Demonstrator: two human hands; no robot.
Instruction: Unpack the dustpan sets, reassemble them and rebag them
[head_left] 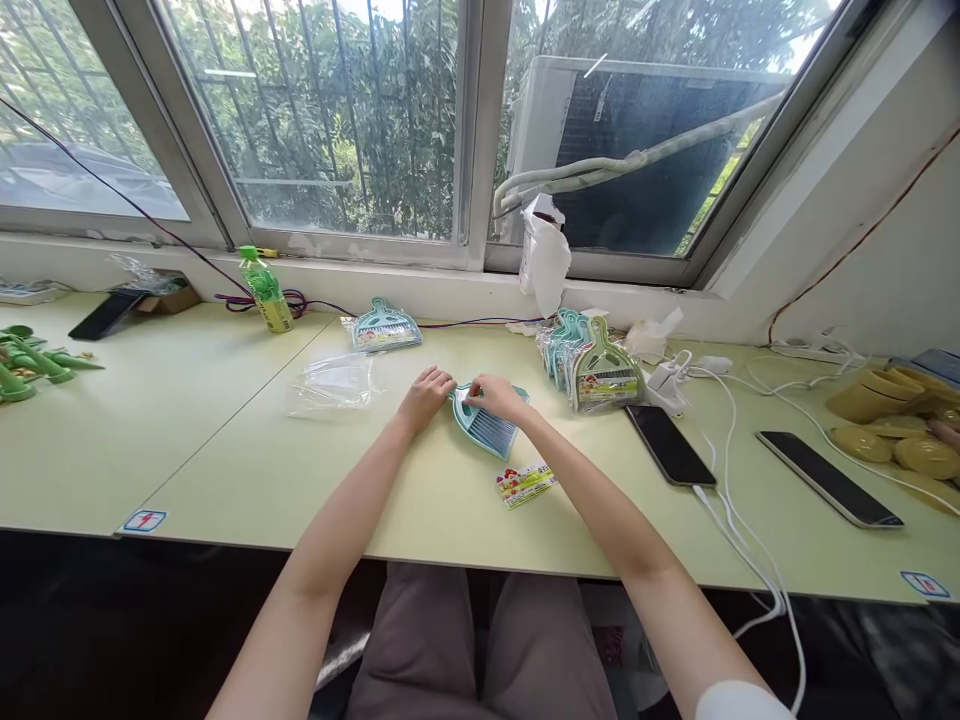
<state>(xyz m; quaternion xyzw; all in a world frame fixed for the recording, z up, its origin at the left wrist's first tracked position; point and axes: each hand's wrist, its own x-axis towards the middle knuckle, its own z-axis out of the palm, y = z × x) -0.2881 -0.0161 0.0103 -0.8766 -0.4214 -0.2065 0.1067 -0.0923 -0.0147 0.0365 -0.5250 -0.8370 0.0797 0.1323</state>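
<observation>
A small teal dustpan and brush set [487,427] lies on the pale green table [240,470] in front of me. My left hand [427,396] is closed on its left end. My right hand [496,398] rests on its top edge with the fingers curled over it. A small colourful paper label [526,484] lies just below the set. An empty clear plastic bag [334,384] lies to the left of my left hand.
A row of packed dustpan sets [592,362] stands to the right, one more packed set [385,328] at the back. Two phones [670,444] [828,477] with white cables lie right. A green bottle [265,289] stands by the window. Green toys [34,362] lie far left.
</observation>
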